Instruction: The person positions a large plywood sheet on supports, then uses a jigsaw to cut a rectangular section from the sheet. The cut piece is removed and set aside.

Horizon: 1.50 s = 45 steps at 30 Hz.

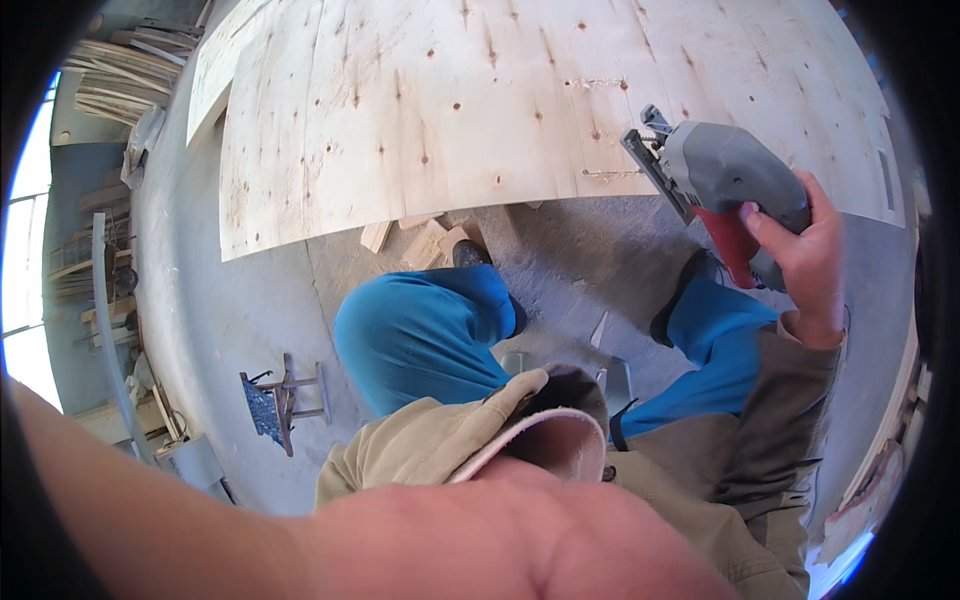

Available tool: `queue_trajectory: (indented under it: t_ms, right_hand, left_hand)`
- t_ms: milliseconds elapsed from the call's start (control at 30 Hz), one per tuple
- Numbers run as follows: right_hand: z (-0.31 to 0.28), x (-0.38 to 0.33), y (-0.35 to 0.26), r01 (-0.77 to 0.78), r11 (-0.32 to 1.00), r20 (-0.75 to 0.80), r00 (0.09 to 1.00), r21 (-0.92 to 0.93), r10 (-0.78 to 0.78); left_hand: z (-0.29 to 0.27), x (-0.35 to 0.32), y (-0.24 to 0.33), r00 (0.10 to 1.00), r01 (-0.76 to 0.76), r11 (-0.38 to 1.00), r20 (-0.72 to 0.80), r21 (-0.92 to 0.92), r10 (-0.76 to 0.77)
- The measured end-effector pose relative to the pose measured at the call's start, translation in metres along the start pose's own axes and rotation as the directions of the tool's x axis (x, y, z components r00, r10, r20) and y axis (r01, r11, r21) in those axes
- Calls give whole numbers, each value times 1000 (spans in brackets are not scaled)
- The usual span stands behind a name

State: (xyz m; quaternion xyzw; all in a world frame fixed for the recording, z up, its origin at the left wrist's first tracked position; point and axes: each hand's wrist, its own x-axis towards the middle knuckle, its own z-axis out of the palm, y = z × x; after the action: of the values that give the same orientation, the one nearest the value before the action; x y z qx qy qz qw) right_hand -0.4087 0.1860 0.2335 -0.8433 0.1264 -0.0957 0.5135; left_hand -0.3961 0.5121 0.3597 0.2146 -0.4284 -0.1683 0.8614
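A grey and red jigsaw (pixel 735 165) is held in my right hand (pixel 808 250), fingers wrapped round its handle. It is tilted, its metal base plate facing left, over the front edge of a large pale plywood sheet (pixel 450 120) with dark knots. Two short rough marks with splinters or dust show on the sheet left of the tool. My left hand (pixel 500 540) looms very close across the bottom of the view, its bare forearm coming in from the left. Its fingers fall outside the picture, so whatever they touch is hidden.
Wood offcuts (pixel 425 243) lie on the concrete floor under the sheet's front edge, by my foot. Left of my bent knees stands a small stool or frame (pixel 285 400) with a blue patterned part. Stacked timber strips (pixel 120 80) line the left wall.
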Motion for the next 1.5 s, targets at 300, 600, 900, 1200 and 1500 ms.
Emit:
queue_trajectory:
  t_ms: [300, 600, 900, 1200, 1500]
  right_hand:
    - [3, 1, -7, 27, 990, -34, 999, -136, -32]
    - [0, -1, -7, -31, 997, -33, 999, -68, 28]
    - [-3, 0, -8, 11, 985, -70, 997, -173, -23]
    - [-3, 2, -2, 19, 984, -60, 998, -175, -30]
    - [-3, 2, -7, 20, 985, -64, 997, -169, -32]
  left_hand:
    - [-10, 2, -3, 998, -44, 999, -39, -20, 43]
    - [-76, -5, -46, 843, -192, 972, -530, -133, 93]
    - [-106, -30, -93, 460, -184, 928, -863, -325, -211]
    - [-113, -34, -100, 396, -160, 936, -889, -313, -230]
    - [-120, -42, -105, 422, -150, 930, -872, -336, -247]
